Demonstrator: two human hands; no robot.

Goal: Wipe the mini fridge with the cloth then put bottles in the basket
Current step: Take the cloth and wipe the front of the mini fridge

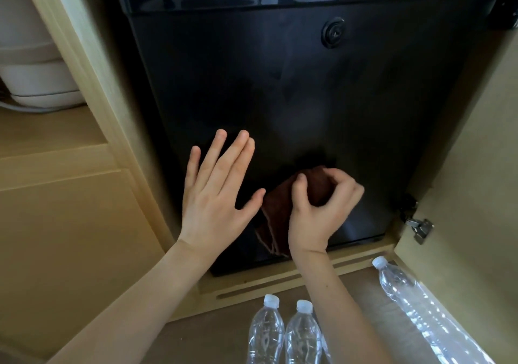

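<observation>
Down at the bottom of the mini fridge door, the right hand has a dark reddish-brown cloth bunched against the black front. Its grip is curled, thumb and fingers pinching the cloth's upper end. The cloth's long axis runs diagonal, from upper right under the fingers to lower left, where the loose stitched edge hangs beside the wrist.

The left hand is just to the left. Its grip is spread, fingers straight and pointing up the door, palm looking flat on it, thumb tip nearly at the cloth.

The fridge sits in a light wooden cabinet, whose cabinet door is swung open on the right, metal hinge showing. A key lock sits higher up the fridge.

On the floor in front are clear bottles with white caps. A pair of bottles sits side by side, caps toward the fridge. A third bottle is off to the right, long axis slanted, cap toward the fridge's lower right corner. Honestly can't tell if they're standing or lying.
</observation>
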